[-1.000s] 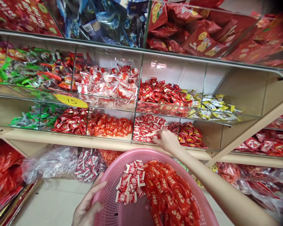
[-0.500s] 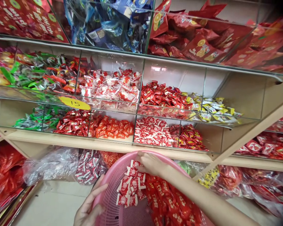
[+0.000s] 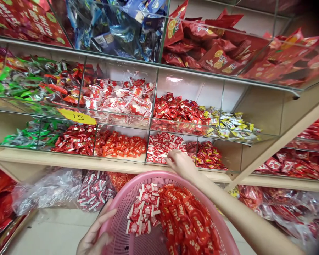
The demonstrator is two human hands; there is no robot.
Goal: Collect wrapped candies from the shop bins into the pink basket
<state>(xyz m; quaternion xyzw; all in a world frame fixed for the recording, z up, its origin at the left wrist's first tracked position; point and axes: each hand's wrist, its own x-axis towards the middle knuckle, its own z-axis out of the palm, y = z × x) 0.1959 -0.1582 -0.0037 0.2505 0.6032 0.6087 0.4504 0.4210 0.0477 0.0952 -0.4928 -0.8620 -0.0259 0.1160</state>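
The rim of a pink perforated plastic basket [image 3: 149, 174] is gripped at its left side by my left hand [image 3: 97, 230], thumb inside and fingers outside. Inside the basket lie small red-and-white wrapped candies [image 3: 145, 209] on the left and a larger heap of orange-red wrapped candies [image 3: 188, 219] on the right. Past the basket's far rim, my right hand [image 3: 180, 163] reaches to the front of a shelf bin of red-and-white candies [image 3: 164, 143]. Its fingers point down towards them, loosely bent and apart. Fingertips are partly hidden, and I see nothing held.
Clear partitions [image 3: 149, 145] divide the shelves of wrapped sweets. A yellow tag [image 3: 78, 116] reading 15 hangs on the middle shelf. Large red packets [image 3: 218, 56] and blue packets [image 3: 117, 35] fill the upper shelf. Bagged candies [image 3: 95, 191] stand on the floor beneath.
My right hand has moved out of the basket, up and forward to the red-and-white candy bin. My left hand keeps the rim. The view has shifted slightly to the right.
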